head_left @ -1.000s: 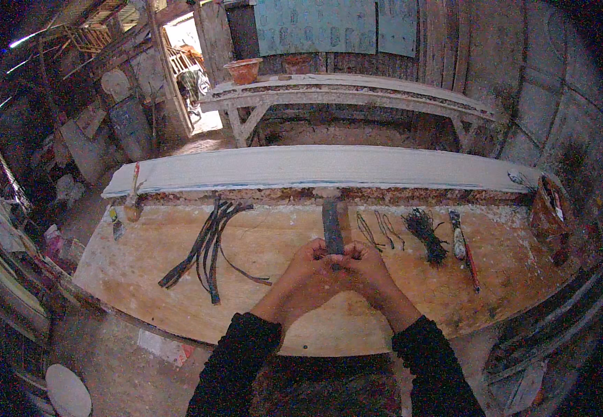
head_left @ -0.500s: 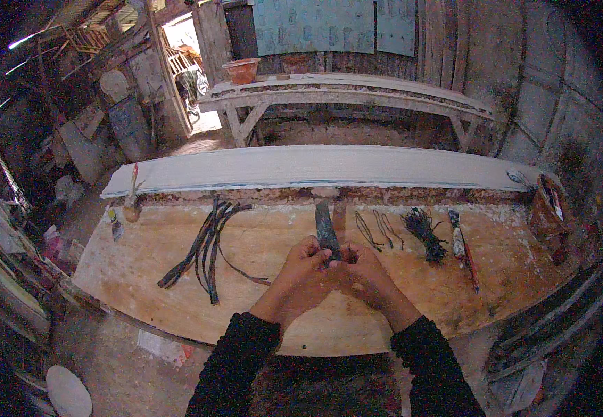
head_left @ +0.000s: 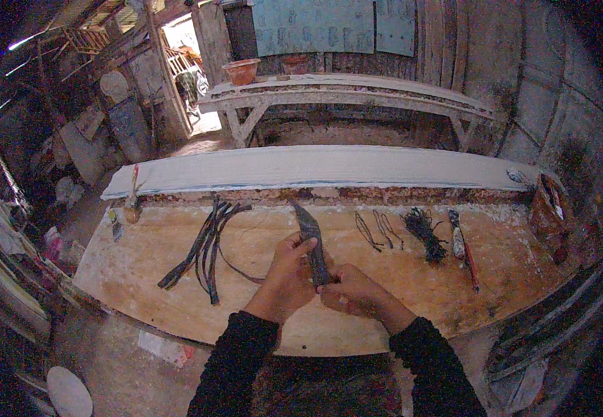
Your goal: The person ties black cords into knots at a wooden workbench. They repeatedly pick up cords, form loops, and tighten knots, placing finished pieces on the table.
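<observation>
A dark, flat strip (head_left: 308,226) of cloth-like or rubbery material is stretched between my two hands above the wooden board (head_left: 399,306). My left hand (head_left: 284,274) is closed on its middle, thumb lying across it, and the pointed upper end sticks out beyond the fingers. At the lower end, my right hand (head_left: 360,295) pinches the strip between thumb and fingers. To the left of my hands lies a bundle of long, thin black strips (head_left: 208,254). Several thin cord loops (head_left: 379,231) rest to the right, beside a tangle of black cord (head_left: 424,235).
A brush (head_left: 456,233) and a red pen-like tool (head_left: 471,267) lie at the board's right. A brown container (head_left: 548,208) stands at the far right corner, another brush (head_left: 133,201) at the far left. Behind runs a long white slab (head_left: 315,167); farther back, a bench (head_left: 357,97) carries an orange bowl (head_left: 242,71).
The strip has tilted, its upper end swinging left. My right hand has slid down toward me to the lower end, and the hands are now farther apart.
</observation>
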`<state>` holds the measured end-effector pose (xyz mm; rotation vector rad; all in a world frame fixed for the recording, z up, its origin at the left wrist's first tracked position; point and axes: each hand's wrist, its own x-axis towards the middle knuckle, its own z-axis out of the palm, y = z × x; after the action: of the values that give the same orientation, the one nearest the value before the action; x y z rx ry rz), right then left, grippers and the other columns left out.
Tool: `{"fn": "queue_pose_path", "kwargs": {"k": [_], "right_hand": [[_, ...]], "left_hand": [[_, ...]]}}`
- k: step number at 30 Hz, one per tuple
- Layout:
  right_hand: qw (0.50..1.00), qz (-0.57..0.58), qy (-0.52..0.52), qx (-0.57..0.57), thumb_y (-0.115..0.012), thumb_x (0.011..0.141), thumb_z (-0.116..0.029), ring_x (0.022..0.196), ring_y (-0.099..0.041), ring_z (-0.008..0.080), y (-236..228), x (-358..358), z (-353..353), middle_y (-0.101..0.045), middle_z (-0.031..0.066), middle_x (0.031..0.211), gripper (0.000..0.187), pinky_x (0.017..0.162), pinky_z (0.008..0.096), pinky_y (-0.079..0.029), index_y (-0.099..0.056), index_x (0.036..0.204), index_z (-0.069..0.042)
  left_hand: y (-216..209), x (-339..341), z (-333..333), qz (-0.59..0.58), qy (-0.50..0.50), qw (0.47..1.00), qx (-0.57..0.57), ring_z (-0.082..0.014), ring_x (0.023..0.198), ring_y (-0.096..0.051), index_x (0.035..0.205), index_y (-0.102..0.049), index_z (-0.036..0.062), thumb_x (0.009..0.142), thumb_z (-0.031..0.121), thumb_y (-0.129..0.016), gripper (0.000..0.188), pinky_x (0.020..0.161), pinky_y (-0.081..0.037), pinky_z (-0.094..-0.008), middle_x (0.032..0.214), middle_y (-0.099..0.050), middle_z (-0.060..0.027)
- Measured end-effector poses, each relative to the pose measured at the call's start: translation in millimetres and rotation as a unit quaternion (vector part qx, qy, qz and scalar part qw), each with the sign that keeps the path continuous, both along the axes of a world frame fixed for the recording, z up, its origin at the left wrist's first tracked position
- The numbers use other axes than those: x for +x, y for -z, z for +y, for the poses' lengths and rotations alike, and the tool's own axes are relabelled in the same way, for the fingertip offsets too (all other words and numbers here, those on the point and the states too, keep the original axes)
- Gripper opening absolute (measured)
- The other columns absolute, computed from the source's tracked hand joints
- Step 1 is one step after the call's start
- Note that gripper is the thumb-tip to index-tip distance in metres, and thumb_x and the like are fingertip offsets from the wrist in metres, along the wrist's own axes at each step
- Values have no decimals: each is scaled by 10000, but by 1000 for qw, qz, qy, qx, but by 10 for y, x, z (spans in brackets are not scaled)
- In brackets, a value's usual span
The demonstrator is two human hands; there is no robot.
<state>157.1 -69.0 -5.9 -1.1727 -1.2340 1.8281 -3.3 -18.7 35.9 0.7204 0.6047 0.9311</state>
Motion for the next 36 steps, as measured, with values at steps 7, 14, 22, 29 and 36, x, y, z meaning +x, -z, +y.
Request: {"fn": "queue_pose_path", "kwargs": {"k": [7,14,22,29,36], "right_hand": [[989,-59,-136,26,-718,809,-117,675,-554,113,40,12,-80,-567,-20,738,167,615,246,-466,-594,878,-27],[997,-64,-9,36,-690,878,-220,726,-545,82,-203,-20,-75,-568,-34,829,202,628,246,-467,-594,961,-62],[973,-22,199,113,-626,929,-215,702,-533,61,-128,43,84,-584,-38,824,135,596,221,-448,-606,944,-83],[974,17,217,67,-637,895,-113,673,-533,65,-79,89,114,-584,-18,792,55,573,216,-435,-603,873,-75],[958,-32,248,139,-648,860,-32,644,-521,65,32,67,165,-571,-13,747,73,552,216,-415,-586,831,-56]], "left_hand": [[24,-94,164,-32,-62,998,-7,-186,557,-573,988,-534,77,930,124,-555,77,472,-491,-319,704,-577,-54],[-6,-74,93,28,-44,999,6,-178,634,-617,1009,-593,47,911,104,-597,113,509,-519,-322,774,-617,-58],[182,49,-10,22,61,998,-5,-175,719,-643,986,-603,17,891,75,-627,113,618,-546,-328,829,-642,-69],[150,60,-28,13,81,996,-25,-190,740,-656,998,-618,15,881,37,-620,120,621,-544,-343,855,-660,-86],[212,84,-2,-24,106,994,-27,-221,742,-654,1013,-617,3,872,17,-620,142,646,-542,-404,888,-666,-100]]}}
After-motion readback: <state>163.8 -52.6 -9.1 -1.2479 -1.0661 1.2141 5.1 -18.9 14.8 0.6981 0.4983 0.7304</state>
